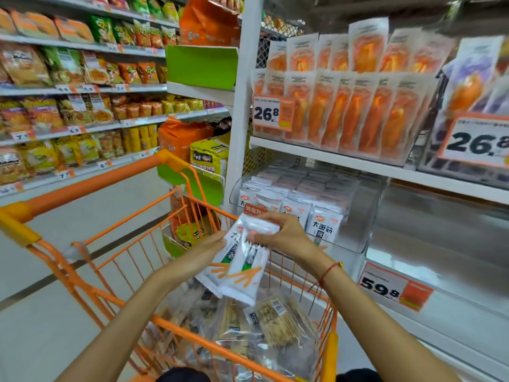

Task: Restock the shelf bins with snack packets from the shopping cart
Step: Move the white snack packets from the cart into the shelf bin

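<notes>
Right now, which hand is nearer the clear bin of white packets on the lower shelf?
Right. The right hand grips the held white packets just in front of the bin; the left hand holds them farther left, over the cart.

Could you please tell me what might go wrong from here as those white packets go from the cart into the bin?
1. The left hand and right hand hold several white packets in a loose fan; one could slip from the grip back into the shopping cart.
2. The clear bin of matching packets already looks nearly full, so extras may not seat and could spill over its front.
</notes>
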{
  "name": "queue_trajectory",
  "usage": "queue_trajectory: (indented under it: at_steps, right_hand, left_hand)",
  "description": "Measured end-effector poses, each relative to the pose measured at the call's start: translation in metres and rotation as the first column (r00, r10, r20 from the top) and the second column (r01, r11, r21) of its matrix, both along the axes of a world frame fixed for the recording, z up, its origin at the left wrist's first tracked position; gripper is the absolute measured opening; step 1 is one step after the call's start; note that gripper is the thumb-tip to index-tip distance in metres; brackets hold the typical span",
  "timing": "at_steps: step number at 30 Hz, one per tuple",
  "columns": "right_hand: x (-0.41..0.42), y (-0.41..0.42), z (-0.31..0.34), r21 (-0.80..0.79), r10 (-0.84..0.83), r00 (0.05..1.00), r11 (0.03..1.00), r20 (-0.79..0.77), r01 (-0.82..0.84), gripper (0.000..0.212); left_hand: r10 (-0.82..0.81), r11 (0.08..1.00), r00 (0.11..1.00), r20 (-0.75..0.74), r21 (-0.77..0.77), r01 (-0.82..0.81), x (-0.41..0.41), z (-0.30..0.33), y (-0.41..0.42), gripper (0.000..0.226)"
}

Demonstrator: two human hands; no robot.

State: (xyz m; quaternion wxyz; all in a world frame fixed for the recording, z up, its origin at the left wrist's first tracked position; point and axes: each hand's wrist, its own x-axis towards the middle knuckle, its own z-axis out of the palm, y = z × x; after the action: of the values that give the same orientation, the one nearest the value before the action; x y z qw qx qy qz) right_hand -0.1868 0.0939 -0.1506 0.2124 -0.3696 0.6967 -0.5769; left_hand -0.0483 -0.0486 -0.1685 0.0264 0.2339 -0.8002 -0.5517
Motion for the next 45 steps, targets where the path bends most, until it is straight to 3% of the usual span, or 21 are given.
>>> queue_trajectory:
  at_steps: [4,8,10,11,13,15,17,19,21,24,27,29,32,35,40,42,44,45]
  right_hand:
    - [0.004,-0.007,-0.003,-0.246,-0.266,0.957,0.941,-0.117,0.231,0.025]
    - [0.009,-0.005,-0.001,-0.253,-0.410,0.849,0.906,-0.334,0.338,0.027]
    - [0.007,0.000,0.001,-0.240,-0.480,0.748,0.877,-0.458,0.416,0.043]
    - [0.004,0.003,0.002,-0.210,-0.497,0.745,0.866,-0.445,0.453,0.055]
    - [-0.001,0.010,0.005,-0.072,-0.460,0.833,0.884,-0.306,0.462,0.069]
    - [-0.008,0.017,0.008,0.048,-0.389,0.900,0.913,-0.196,0.405,0.059]
    - [-0.018,0.028,0.016,-0.011,-0.411,0.896,0.910,-0.168,0.416,0.034]
    - [-0.031,0.044,0.027,-0.089,-0.507,0.839,0.861,-0.195,0.500,0.017]
    - [-0.044,0.061,0.032,-0.086,-0.563,0.784,0.822,-0.259,0.562,0.016]
    - [-0.055,0.072,0.028,0.066,-0.541,0.791,0.812,-0.285,0.580,0.014]
    - [-0.061,0.067,0.013,0.238,-0.511,0.824,0.792,-0.247,0.562,0.013]
    - [-0.065,0.064,0.004,0.370,-0.436,0.833,0.752,-0.340,0.545,0.026]
    - [-0.062,0.065,-0.003,0.502,-0.361,0.831,0.670,-0.423,0.547,0.049]
    - [-0.064,0.068,-0.005,0.500,-0.377,0.842,0.681,-0.387,0.535,0.060]
    - [-0.065,0.063,0.003,0.566,-0.387,0.866,0.656,-0.317,0.500,0.074]
    - [-0.067,0.060,0.008,0.603,-0.400,0.871,0.632,-0.284,0.487,0.060]
    - [-0.069,0.057,0.016,0.620,-0.370,0.890,0.642,-0.265,0.451,0.016]
    - [-0.069,0.056,0.019,0.626,-0.339,0.897,0.643,-0.284,0.442,0.010]
  left_hand:
    - [0.009,1.000,0.999,-0.041,-0.016,-0.010,-0.018,-0.004,0.009,0.064]
    - [0.003,1.000,0.998,-0.062,-0.031,-0.005,-0.036,-0.010,0.017,0.087]
    - [0.035,0.999,0.986,-0.163,0.014,-0.033,-0.046,-0.004,0.030,0.073]
    - [0.071,0.997,0.970,-0.231,0.027,-0.066,-0.053,-0.001,0.037,0.062]
    - [0.128,0.992,0.937,-0.325,0.024,-0.127,-0.070,0.011,0.053,0.053]
    - [0.111,0.994,0.905,-0.412,0.025,-0.111,-0.091,0.027,0.071,0.040]
    - [0.032,0.998,0.894,-0.447,-0.034,-0.053,-0.116,0.036,0.084,0.030]
    - [-0.107,0.971,0.906,-0.409,-0.239,0.007,-0.135,0.041,0.090,0.034]
    - [-0.167,0.904,0.925,-0.340,-0.428,0.006,-0.151,0.043,0.087,0.036]
    - [-0.239,0.860,0.915,-0.326,-0.509,0.044,-0.164,0.049,0.083,0.041]
    - [-0.265,0.693,0.948,-0.178,-0.719,0.059,-0.169,0.046,0.081,0.042]
    - [-0.242,0.540,0.969,-0.049,-0.837,0.093,-0.167,0.044,0.079,0.041]
    - [-0.225,0.396,0.974,0.022,-0.912,0.112,-0.163,0.036,0.075,0.049]
    - [-0.242,0.408,0.969,-0.042,-0.911,0.063,-0.161,0.031,0.080,0.057]
    - [-0.237,0.359,0.970,-0.059,-0.933,0.031,-0.167,0.030,0.093,0.049]
    - [-0.232,0.361,0.971,-0.052,-0.932,0.037,-0.170,0.029,0.094,0.049]
    - [-0.237,0.339,0.971,-0.029,-0.939,0.054,-0.173,0.029,0.091,0.052]
    - [-0.241,0.324,0.970,-0.017,-0.944,0.064,-0.174,0.029,0.089,0.052]
